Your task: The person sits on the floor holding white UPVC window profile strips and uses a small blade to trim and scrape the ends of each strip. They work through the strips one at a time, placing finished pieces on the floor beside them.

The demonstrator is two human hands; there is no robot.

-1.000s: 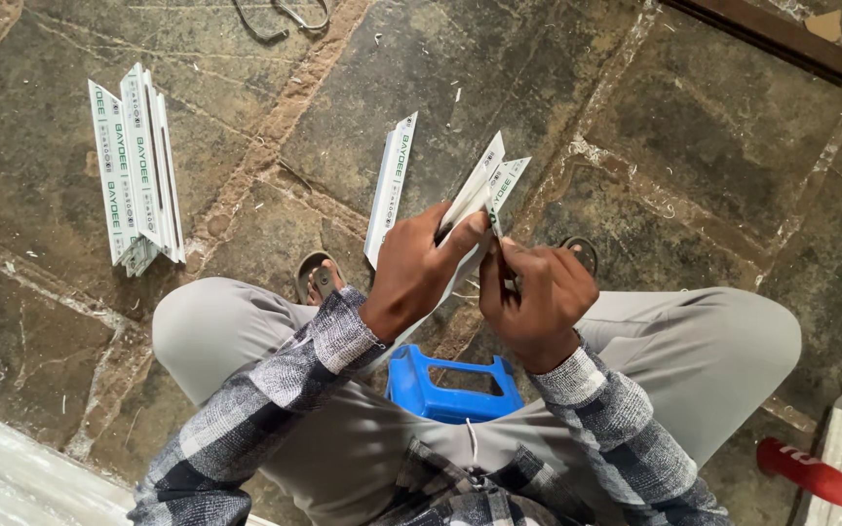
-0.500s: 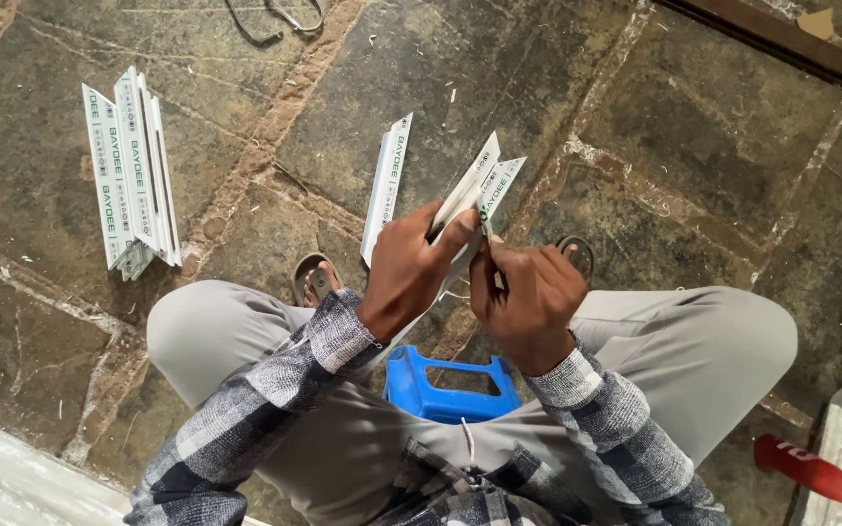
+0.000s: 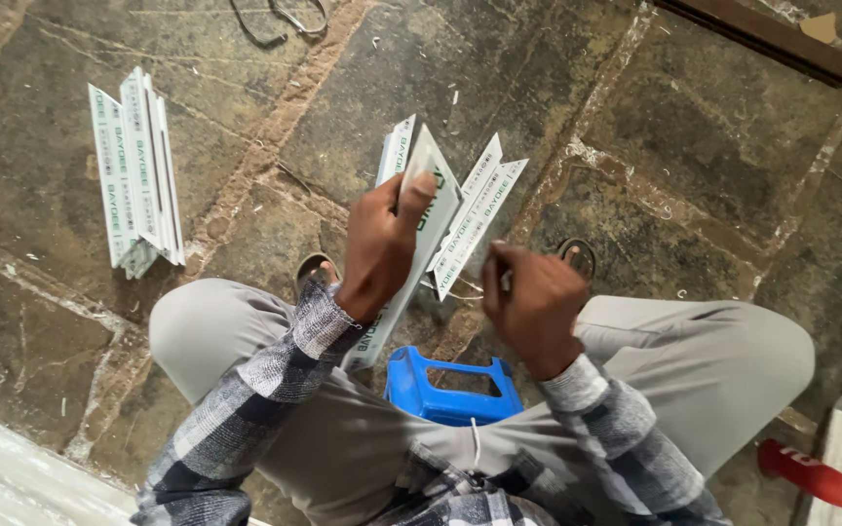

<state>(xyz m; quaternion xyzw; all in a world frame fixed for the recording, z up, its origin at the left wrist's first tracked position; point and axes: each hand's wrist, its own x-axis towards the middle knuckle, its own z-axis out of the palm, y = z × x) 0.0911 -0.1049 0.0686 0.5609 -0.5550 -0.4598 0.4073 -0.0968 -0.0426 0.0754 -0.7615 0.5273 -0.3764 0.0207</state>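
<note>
The person sat low on a blue plastic stool (image 3: 450, 390) over a stone floor (image 3: 694, 166), knees spread, both forearms in a checked shirt reaching forward at the middle of the frame. The left hand (image 3: 382, 248) was closed around a long white strip with green print (image 3: 411, 244), fingers wrapped over its upper part and the thumb along its face, so that the strip ran slanting from the upper middle of the frame down toward the stool. The right hand (image 3: 533, 307) was curled with its fingertips pinched together just beside the strip; whatever small thing it pinched was too hidden to tell. Behind the held strip, a few more cut strips (image 3: 479, 209) lay fanned on the floor just above the hands, their ends cut at a slant. A separate bundle of strips (image 3: 138, 180) lay well apart in the upper left of the frame, set side by side. Judging by this, a good share of pieces seemed already dealt with and laid aside, one piece was in hand, and the fanned few looked to remain. A loop of wire (image 3: 280, 18) lay at the top edge, a red-handled tool (image 3: 816, 479) at the lower right, and the toes of sandals (image 3: 316, 271) showed under the knees.
</note>
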